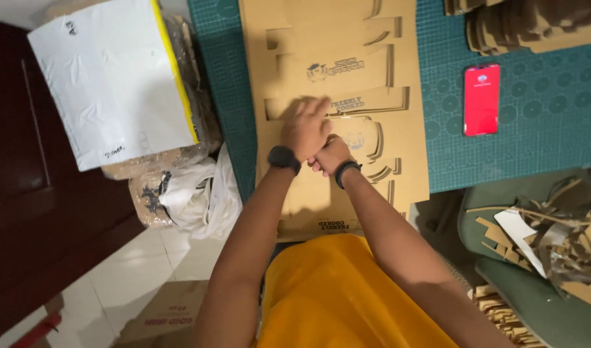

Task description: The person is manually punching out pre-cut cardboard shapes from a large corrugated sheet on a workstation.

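Shirt: yellow shirt [347, 296], below both hands.
Left hand [306, 129]: flat, pressing cardboard sheet [327, 71].
Right hand [331, 154]: fisted, touching left wrist.
Phone: red phone [482, 99], well right.

The die-cut cardboard sheet [337, 96] lies on the cutting mat [514, 154], which covers the table. Both hands rest on the sheet near its middle: the left hand [306, 127] just left of and touching the right hand [331, 154]. The phone [482, 99] lies on the mat, right of the sheet and apart from it. A stack of cardboard pieces [527, 26] sits behind the phone. Cardboard scraps [553, 238] lie right of the person, in front of the mat. A flat bag [111, 80] lies left of the mat, on wrapped bundles [179, 193].
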